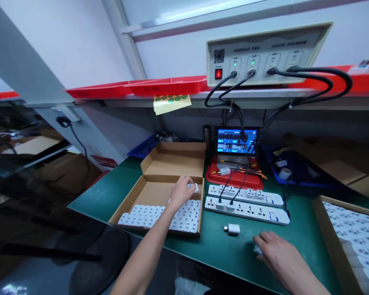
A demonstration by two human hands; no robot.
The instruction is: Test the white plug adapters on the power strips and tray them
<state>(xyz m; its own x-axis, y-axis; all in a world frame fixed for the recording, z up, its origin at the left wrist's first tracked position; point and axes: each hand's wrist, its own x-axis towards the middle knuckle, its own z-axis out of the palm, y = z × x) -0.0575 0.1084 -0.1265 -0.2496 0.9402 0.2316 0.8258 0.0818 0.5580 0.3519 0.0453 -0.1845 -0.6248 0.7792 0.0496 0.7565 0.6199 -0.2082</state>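
My left hand reaches into an open cardboard box and is closed on a small white adapter, held just above the rows of white adapters lying in the box. My right hand rests on the green mat near its front edge, fingers curled over another small white adapter that is mostly hidden. A loose white adapter lies on the mat between my hands. Two white power strips lie behind it, with black cables plugged in.
A second box of white adapters stands at the right edge. Behind the strips are a red tray, a small screen, and a beige tester unit on the shelf with black cables hanging down. A blue tray sits right.
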